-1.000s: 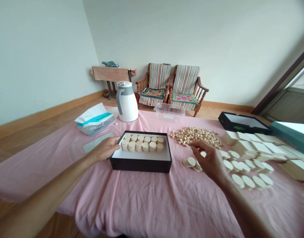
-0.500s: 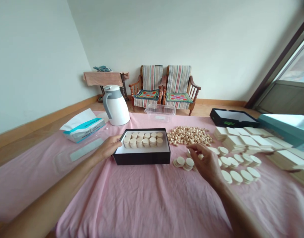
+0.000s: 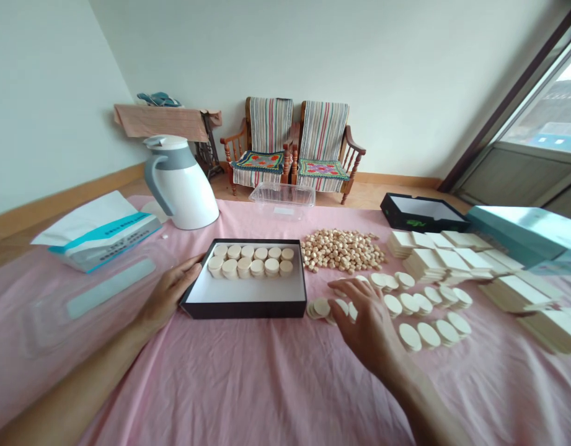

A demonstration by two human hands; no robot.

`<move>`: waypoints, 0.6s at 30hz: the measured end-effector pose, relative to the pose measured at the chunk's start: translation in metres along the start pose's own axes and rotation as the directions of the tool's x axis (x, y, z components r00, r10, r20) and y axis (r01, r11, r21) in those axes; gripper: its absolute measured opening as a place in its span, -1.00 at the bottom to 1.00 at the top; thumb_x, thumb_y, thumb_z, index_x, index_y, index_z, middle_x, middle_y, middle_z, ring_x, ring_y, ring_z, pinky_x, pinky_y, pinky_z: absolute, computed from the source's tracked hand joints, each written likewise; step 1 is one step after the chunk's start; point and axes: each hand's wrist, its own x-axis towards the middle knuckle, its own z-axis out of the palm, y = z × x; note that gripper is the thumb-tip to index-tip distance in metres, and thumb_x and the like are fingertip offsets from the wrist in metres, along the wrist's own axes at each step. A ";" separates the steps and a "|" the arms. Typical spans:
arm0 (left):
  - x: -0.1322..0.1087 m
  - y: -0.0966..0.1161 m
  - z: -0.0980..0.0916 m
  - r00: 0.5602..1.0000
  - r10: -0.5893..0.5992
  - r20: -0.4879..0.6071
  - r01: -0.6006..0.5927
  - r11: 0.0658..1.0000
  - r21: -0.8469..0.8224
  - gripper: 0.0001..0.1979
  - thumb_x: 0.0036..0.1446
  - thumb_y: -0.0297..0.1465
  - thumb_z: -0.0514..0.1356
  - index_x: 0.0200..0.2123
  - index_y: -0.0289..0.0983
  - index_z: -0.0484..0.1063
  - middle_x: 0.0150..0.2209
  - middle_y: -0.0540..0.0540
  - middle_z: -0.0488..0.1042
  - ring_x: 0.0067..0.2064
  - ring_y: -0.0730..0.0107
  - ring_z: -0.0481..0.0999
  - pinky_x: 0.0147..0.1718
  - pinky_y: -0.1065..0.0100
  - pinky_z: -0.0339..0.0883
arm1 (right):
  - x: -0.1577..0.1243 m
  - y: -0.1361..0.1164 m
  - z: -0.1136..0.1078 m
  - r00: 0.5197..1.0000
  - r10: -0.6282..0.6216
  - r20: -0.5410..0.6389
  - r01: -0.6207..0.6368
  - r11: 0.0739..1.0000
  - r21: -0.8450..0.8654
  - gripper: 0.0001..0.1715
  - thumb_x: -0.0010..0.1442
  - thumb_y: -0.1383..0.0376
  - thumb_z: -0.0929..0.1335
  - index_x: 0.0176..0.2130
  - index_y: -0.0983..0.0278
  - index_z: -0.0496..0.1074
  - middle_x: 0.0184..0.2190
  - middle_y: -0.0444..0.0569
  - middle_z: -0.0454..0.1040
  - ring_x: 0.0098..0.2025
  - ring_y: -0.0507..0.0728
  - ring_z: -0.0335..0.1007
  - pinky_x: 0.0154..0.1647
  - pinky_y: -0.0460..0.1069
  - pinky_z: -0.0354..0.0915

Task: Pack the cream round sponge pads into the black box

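In the head view, the right hand (image 3: pixel 366 322) is lower now and closer to the black box (image 3: pixel 243 310) than it was a moment ago. It is over a small pile of discs (image 3: pixel 320 308) just beside the box. Its fingers are spread and bent, with the tips pointing down. The hand hides what is under them, so I cannot tell if they pinch a disc. More rows of discs (image 3: pixel 427 334) lie on the right of that hand.

The left hand (image 3: pixel 170 291) is at the left side of the box. Its fingers are pressed together, and their tips touch the rim. They hold nothing that I can see.

Inside the box, round wooden discs (image 3: pixel 250 259) stand in short stacks at the far end. The front part of the box has no discs in it.

The box sits on a pink cloth (image 3: pixel 248 371). Past it lies a heap of small wooden beads (image 3: pixel 341 249). Stacks of pale square cards (image 3: pixel 441 263) are on the right. The room looks shifted because the head has turned.
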 end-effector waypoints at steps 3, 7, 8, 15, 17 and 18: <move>0.001 -0.001 -0.001 1.000 -0.010 0.002 0.010 1.000 0.000 -0.36 0.09 -0.06 0.13 0.15 -0.30 0.28 -0.16 -0.08 0.57 -0.26 0.19 0.53 -0.36 0.39 0.40 | -0.003 -0.006 0.005 0.996 -0.052 0.066 0.060 0.992 -0.115 -0.70 0.14 0.27 0.31 -0.09 0.20 0.39 -0.16 0.03 0.48 -0.10 0.23 0.32 -0.04 0.18 0.11; 0.003 -0.002 -0.003 1.000 -0.015 0.006 0.015 1.000 0.025 -0.33 0.08 -0.04 0.13 0.17 -0.33 0.26 -0.03 -0.16 0.50 -0.12 0.10 0.50 -0.21 0.35 0.40 | -0.005 -0.012 0.012 0.992 -0.079 0.097 0.095 0.981 -0.169 -0.67 0.15 0.23 0.31 -0.06 0.22 0.36 -0.16 0.03 0.48 -0.05 0.26 0.29 0.01 0.21 0.03; 0.003 -0.003 -0.004 1.000 -0.013 0.007 0.013 0.999 0.036 -0.32 0.08 -0.04 0.12 0.17 -0.34 0.26 0.01 -0.17 0.48 -0.07 0.07 0.47 -0.17 0.35 0.39 | -0.006 -0.014 0.013 0.991 -0.081 0.104 0.098 0.980 -0.175 -0.64 0.14 0.23 0.32 -0.05 0.23 0.35 -0.16 0.03 0.47 -0.05 0.25 0.28 0.01 0.20 0.03; 0.004 -0.008 -0.007 0.999 -0.026 0.041 0.024 0.998 0.049 -0.33 0.11 -0.06 0.10 0.19 -0.35 0.22 0.08 -0.17 0.41 0.11 0.00 0.32 -0.11 0.35 0.36 | -0.007 -0.017 0.014 0.991 -0.070 0.110 0.084 0.988 -0.129 -0.60 0.12 0.22 0.33 -0.02 0.21 0.32 -0.14 0.02 0.46 -0.07 0.24 0.29 -0.01 0.16 0.08; 0.004 -0.007 -0.006 0.999 -0.021 0.045 0.019 0.999 0.036 -0.33 0.11 -0.06 0.11 0.19 -0.35 0.22 0.05 -0.17 0.44 0.05 0.04 0.39 -0.14 0.36 0.37 | -0.006 -0.015 0.011 0.995 -0.055 0.077 0.064 0.991 -0.114 -0.67 0.13 0.24 0.32 -0.06 0.20 0.34 -0.13 0.01 0.45 -0.06 0.23 0.29 -0.03 0.14 0.11; 0.004 -0.006 -0.005 0.999 -0.015 0.043 0.014 0.999 0.033 -0.32 0.10 -0.06 0.11 0.18 -0.35 0.22 0.03 -0.17 0.45 0.01 0.06 0.42 -0.15 0.35 0.38 | -0.005 -0.014 0.009 0.997 -0.045 0.063 0.052 0.992 -0.113 -0.71 0.14 0.26 0.30 -0.10 0.20 0.36 -0.15 0.00 0.45 -0.07 0.22 0.30 -0.05 0.13 0.12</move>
